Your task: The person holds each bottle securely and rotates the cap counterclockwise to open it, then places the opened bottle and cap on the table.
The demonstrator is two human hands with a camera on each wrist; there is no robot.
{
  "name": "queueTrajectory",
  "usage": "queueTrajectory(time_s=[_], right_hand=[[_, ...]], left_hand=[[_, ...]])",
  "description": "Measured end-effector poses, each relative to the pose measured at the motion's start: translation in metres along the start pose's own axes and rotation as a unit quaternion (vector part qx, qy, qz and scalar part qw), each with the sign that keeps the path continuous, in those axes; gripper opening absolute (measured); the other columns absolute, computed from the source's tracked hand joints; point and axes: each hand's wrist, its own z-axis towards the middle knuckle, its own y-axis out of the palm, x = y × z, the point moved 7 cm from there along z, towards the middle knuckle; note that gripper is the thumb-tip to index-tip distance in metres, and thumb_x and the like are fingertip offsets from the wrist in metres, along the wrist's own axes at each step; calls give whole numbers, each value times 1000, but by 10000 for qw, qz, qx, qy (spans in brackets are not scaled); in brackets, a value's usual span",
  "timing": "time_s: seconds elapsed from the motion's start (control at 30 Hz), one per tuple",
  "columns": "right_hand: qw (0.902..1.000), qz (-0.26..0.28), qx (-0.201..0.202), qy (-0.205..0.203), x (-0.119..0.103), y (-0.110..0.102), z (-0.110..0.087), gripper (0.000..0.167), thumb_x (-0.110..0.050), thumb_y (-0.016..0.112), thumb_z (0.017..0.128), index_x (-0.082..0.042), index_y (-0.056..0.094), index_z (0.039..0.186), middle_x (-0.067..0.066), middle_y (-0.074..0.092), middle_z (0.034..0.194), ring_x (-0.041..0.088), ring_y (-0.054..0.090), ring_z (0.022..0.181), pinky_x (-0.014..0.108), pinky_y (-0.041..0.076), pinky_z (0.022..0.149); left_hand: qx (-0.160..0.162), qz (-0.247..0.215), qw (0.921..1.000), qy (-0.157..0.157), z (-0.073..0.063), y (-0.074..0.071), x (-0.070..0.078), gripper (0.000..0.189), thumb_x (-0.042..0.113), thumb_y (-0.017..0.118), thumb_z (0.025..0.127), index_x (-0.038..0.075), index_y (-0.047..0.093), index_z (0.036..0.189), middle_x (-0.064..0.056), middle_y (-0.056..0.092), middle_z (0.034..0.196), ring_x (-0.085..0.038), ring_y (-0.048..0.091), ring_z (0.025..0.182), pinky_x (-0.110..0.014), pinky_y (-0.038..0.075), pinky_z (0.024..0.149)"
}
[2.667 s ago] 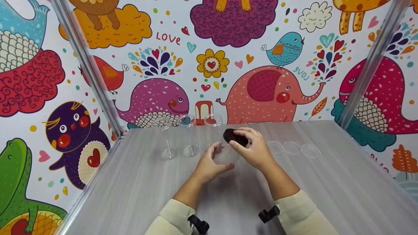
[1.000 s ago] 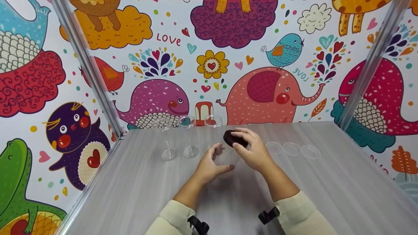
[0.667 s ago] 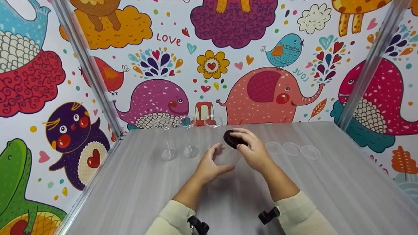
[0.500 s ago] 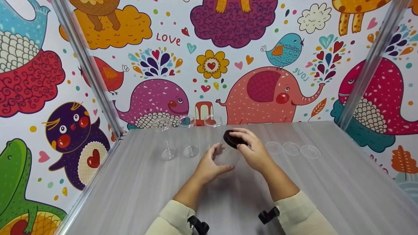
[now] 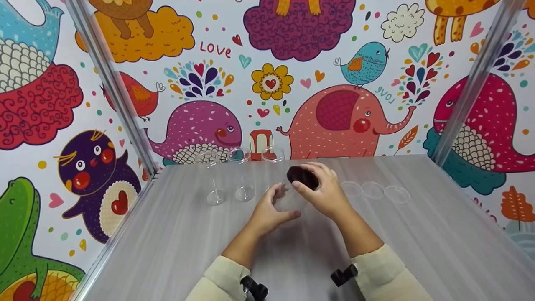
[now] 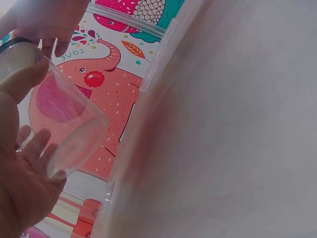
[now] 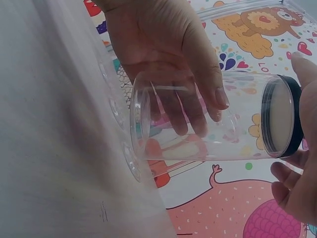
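Observation:
A clear plastic jar (image 7: pixel 237 116) is held above the table, with a black screw lid (image 5: pixel 301 177) seated on its mouth. My left hand (image 5: pixel 267 213) grips the jar's body, thumb on the near side and fingers behind. In the right wrist view those fingers show through the transparent wall. My right hand (image 5: pixel 328 194) holds the lid by its rim between thumb and fingers. In the left wrist view the jar's clear base (image 6: pixel 81 146) points down towards the table. The jar looks empty inside.
Three clear open cylinders stand at the back left: a left one (image 5: pixel 215 196), a middle one (image 5: pixel 244 193) and a right one (image 5: pixel 273 154) partly behind my left hand. Three clear flat discs (image 5: pixel 373 190) lie right of my right hand. A patterned wall (image 5: pixel 330 121) closes the back.
My right hand has turned on the lid: its thumb has shifted left across the lid since half a second ago. My left hand and the jar stay in place.

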Motion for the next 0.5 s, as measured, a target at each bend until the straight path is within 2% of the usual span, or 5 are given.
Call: queueTrajectory(time_s=[0.1,0.27,0.5], right_hand=[[10000,-33,9,91,0,0,0,60,-61,77,91,-26,70,139,4,62,152,32,50,140,61,52,109],[10000,-22,45,4,-1,0,0,54,-57,79,92,-25,74,135,2,66,148,30,52,135,58,54,107],[9985,357,-35,-406,-5,-1,-1,40,-36,75,96,-23,74,134,0,65,152,31,50,141,62,49,113]], left_hand=[[-16,-20,10000,2,0,0,0,104,44,96,78,16,41,161,-6,56,159,-28,48,155,-59,36,130],[-11,-46,10000,25,1,0,-1,102,44,96,77,17,42,160,-5,57,159,-27,49,154,-60,36,129],[4,-36,10000,-10,1,1,0,104,42,96,77,16,40,161,-3,57,159,-27,48,154,-57,35,130]])
